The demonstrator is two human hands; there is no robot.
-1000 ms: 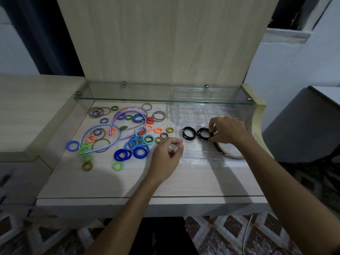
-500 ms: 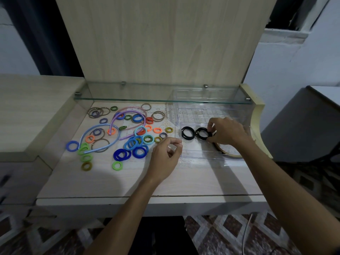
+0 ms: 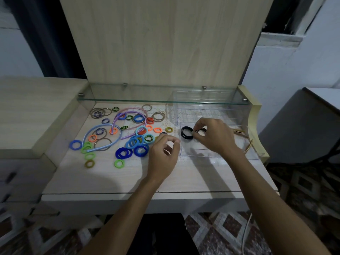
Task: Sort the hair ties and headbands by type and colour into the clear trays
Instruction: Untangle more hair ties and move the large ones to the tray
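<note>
A heap of coloured hair ties (image 3: 131, 142) lies on the left half of the desk, with a light blue headband (image 3: 95, 134) and a purple headband (image 3: 128, 116) among them. On the right stands a clear tray (image 3: 200, 153). Inside it lies a black hair tie (image 3: 186, 133). My right hand (image 3: 213, 137) reaches into the tray and pinches a second black hair tie (image 3: 201, 131) just right of the first. My left hand (image 3: 163, 155) rests at the tray's left edge, fingers curled; whether it holds anything I cannot tell.
A glass shelf (image 3: 161, 97) spans the desk's back above the tray's far end. A tan headband (image 3: 247, 144) lies at the tray's right end. A raised wooden side unit (image 3: 36, 111) borders the left. A cable (image 3: 245, 234) hangs below the front edge.
My right hand has shifted slightly left, bringing the second black hair tie closer to the first. My left hand stays at the tray's left edge.
</note>
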